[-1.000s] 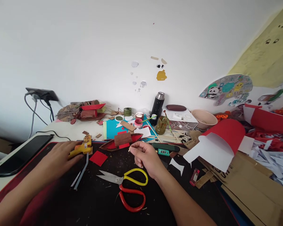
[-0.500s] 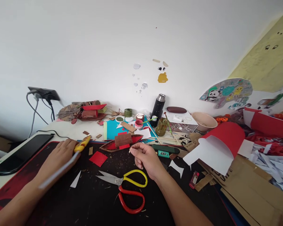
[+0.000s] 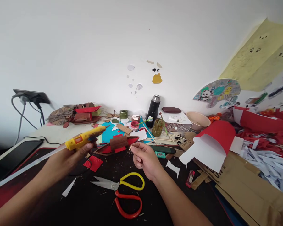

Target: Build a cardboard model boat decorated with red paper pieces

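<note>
My left hand (image 3: 73,157) is wrapped round a yellow glue gun (image 3: 85,137), raised above the mat, its nozzle pointing right and a long glue stick trailing from its back. My right hand (image 3: 143,157) pinches a tiny pale piece (image 3: 130,147) between thumb and forefinger. Just behind that hand lies a small brown boat (image 3: 118,143) with a red inside and a brown roof. Scissors (image 3: 115,185) with one yellow and one red handle lie part-open on the black mat. A red ridged square (image 3: 93,163) sits below the glue gun.
Paint jars (image 3: 134,125), a jar with brushes (image 3: 157,128) and a black flask (image 3: 153,111) stand at the back. A phone (image 3: 16,160) lies left. Cardboard (image 3: 250,185), a red-and-white paper form (image 3: 214,147) and paper scraps fill the right. A lighter (image 3: 190,178) is nearby.
My left hand has lifted the glue gun from the table and turned it, nozzle now toward the right. My right hand keeps its pinch. The whole view has shifted slightly.
</note>
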`<state>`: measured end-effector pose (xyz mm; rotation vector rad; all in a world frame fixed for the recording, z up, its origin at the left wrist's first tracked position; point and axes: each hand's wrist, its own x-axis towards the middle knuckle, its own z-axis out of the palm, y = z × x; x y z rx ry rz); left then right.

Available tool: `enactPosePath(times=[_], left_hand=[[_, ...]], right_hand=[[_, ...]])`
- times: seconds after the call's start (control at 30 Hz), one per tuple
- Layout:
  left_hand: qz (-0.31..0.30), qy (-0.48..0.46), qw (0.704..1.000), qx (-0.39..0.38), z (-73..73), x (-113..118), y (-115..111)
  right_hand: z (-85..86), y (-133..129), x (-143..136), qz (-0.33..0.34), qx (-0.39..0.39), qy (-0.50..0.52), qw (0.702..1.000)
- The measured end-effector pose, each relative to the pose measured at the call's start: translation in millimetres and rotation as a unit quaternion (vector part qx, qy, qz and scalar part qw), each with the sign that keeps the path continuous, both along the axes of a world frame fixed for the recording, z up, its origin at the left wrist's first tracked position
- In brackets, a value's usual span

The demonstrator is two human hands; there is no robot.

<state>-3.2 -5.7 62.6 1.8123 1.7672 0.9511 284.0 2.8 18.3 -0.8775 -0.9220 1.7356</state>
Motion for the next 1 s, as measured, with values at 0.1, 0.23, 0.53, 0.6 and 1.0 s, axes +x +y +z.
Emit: enactPosePath(times=[0.1,0.23,0.53,0.6,1.0], left_hand=[[-0.054,-0.103,0.992,-0.054,-0.6,26.6,1.7],[-0.128,-0.147,0.978,-0.068,-12.5,47.2,3.4],[-0.102,-0.104,0.988,-0.056,-51.3,46.8,-6.2],[-0.108,-0.074,0.991,0.002,-56.2,45.6,-6.3],[-0.168,-0.052,0.969,0.171,-54.7,54.9,-5.1]], right_hand=[[2.2,1.5,1.5,-0.029,-0.016,0.030,0.999],[4.7,2.8,4.7,-0.053,-0.029,0.082,0.995],[3.2,6.5,6.9,-0.045,-0.065,0.152,0.985],[2.3,6.4,6.7,-0.035,-0.072,0.159,0.984],[0.6,5.7,5.6,0.006,-0.091,0.191,0.977]])
